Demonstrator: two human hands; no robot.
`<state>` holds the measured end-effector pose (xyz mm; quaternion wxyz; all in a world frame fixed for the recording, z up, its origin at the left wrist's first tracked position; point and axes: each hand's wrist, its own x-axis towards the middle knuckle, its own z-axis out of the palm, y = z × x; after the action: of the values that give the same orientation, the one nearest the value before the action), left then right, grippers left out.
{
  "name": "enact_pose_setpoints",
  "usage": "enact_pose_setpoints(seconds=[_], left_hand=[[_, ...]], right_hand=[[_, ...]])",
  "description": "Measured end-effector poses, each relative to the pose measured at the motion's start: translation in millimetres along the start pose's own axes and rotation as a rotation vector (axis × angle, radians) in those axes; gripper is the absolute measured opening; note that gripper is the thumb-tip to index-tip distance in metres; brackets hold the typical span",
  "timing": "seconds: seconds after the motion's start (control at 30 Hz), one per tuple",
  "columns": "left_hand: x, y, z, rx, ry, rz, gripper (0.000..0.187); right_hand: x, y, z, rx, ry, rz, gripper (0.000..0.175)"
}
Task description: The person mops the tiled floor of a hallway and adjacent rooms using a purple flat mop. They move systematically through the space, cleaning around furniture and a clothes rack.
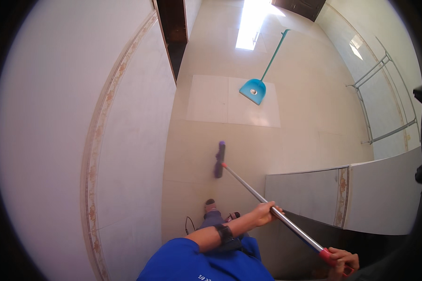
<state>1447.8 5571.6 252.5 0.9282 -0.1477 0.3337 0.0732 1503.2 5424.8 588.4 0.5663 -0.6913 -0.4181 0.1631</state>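
A long-handled mop or broom (248, 185) slants across the floor in front of me. Its purple and dark head (219, 159), slightly blurred, is down at floor level ahead of my feet. My left hand (268, 213) wraps around the middle of the metal pole. At the pole's upper end, my right hand (344, 260) grips the red handle. Farther ahead lies a blue dustpan (249, 86) with a long green handle (275, 56). A small round silvery spot or object (254, 91) shows in its pan; I cannot tell which.
A tiled wall (133, 123) with a patterned border runs along the left, broken by a dark doorway (176, 38). At right, a grey metal rack (387, 95) is by the wall. A low partition or wall end (302, 191) juts in beside the pole. Sunlight falls on the floor (302, 98).
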Motion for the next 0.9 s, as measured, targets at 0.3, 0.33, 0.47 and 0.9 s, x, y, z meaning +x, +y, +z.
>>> enact_pose_setpoints(seconds=[0.3, 0.33, 0.47, 0.9], left_hand=[[89, -13, 44, 0.124, -0.043, -0.04, 0.013], [100, -2, 36, 0.114, -0.01, -0.026, 0.013], [120, 55, -1, 0.122, 0.058, 0.141, 0.014], [103, 124, 114, 0.199, 0.038, 0.067, 0.015]], right_hand=[[53, -2, 30, -0.399, -0.232, -0.159, 0.008], [59, 15, 39, -0.414, -0.191, -0.177, 0.008], [89, 69, 43, -0.197, -0.113, -0.065, 0.008], [171, 94, -18, -0.011, 0.137, -0.032, 0.019]])
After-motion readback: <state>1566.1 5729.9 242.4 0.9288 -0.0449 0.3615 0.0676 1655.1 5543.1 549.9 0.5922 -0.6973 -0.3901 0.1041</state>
